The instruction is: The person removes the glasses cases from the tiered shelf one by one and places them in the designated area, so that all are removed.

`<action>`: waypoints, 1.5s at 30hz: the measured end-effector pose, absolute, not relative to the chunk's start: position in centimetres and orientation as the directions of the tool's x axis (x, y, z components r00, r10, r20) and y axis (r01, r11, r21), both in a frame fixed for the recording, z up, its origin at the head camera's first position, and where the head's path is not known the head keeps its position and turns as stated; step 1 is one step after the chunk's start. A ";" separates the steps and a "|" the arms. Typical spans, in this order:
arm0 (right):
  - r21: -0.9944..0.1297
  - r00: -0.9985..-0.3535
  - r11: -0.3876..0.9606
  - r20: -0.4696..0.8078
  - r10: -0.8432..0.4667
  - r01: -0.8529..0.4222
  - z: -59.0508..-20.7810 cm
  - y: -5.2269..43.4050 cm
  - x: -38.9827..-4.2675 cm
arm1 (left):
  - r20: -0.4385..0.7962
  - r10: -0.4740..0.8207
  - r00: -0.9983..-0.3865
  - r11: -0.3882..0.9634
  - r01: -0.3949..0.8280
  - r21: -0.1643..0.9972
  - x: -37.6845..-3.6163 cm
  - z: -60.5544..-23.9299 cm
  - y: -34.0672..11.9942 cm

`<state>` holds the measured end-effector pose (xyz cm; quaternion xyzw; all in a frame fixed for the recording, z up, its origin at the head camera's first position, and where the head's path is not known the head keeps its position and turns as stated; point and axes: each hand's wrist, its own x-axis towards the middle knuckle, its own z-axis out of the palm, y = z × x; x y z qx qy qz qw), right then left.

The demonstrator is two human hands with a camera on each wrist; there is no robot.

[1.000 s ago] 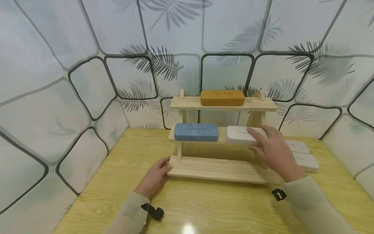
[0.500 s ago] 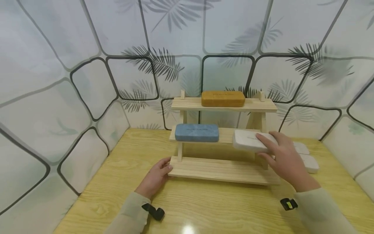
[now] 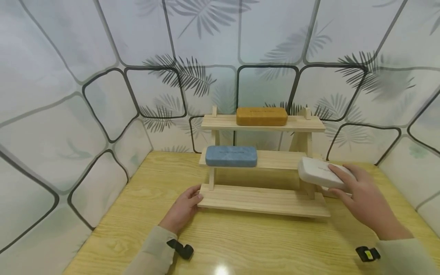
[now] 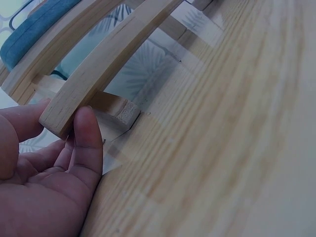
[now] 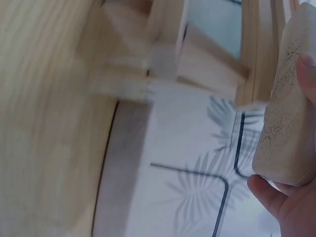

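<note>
My right hand grips a white glasses case by its right end, in front of the right end of the wooden tiered stand. In the right wrist view the same glasses case lies between thumb and fingers. My left hand pinches the left end of the bottom shelf; in the left wrist view, thumb and finger hold the shelf's end. A blue glasses case rests on the left of the middle shelf. On the top shelf sits an orange glasses case.
The stand is on a wood-grain table. Behind the right hand, another white case lies on the table, mostly hidden. A patterned backdrop with leaf prints encloses the back and sides.
My right hand has lifted the white glasses case off the middle shelf and carried it right and toward me. The left hand stays at the stand's bottom shelf.
</note>
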<state>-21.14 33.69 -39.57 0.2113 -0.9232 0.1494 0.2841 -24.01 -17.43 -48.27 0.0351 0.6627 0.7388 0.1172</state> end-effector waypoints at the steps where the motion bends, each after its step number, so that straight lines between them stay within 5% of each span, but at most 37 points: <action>1: -0.153 -0.750 0.869 0.587 -0.304 -0.471 -39.7 34.2 -21.0 | -0.103 0.220 -0.970 -0.096 -0.127 0.987 -24.0 -48.3 -17.4; 25: -0.012 -0.825 0.922 0.451 -0.340 -0.387 -43.5 41.5 -19.0 | -0.084 0.258 -0.963 -0.106 -0.114 0.988 -23.9 -48.5 -17.6; 45: -0.068 -0.934 0.943 0.180 -0.309 -0.325 -45.5 43.2 -19.6 | -0.090 0.244 -0.966 -0.100 -0.117 0.988 -23.9 -48.3 -17.7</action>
